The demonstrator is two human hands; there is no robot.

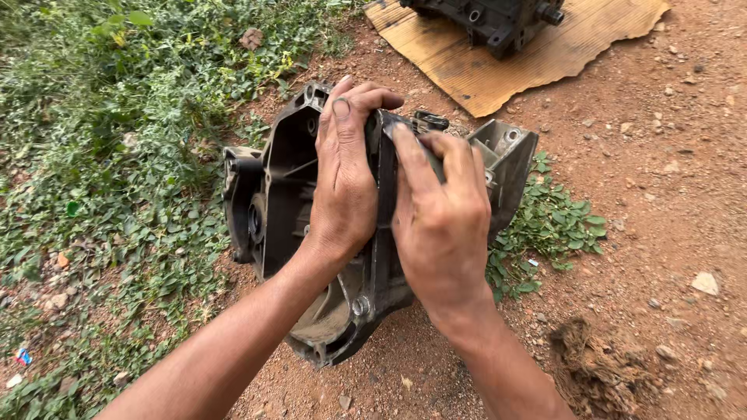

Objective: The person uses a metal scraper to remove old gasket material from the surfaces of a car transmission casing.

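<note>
A large dark metal engine housing [272,202], greasy and ribbed with bolt holes, stands on its edge on the red dirt. My left hand [344,171] is wrapped over its upper rim, fingers curled across the top edge. Beside it, my right hand [440,210] grips the same rim, fingers pressed against the casting near its lighter grey flange [510,155]. Both hands hold the housing upright. The middle of the casting is hidden behind my hands.
A sheet of brown cardboard [482,70] lies at the top with another dark engine part [490,19] on it. Green ground plants [117,155] cover the left side. Loose stones and a dug clump of soil [591,365] lie on the dirt at right.
</note>
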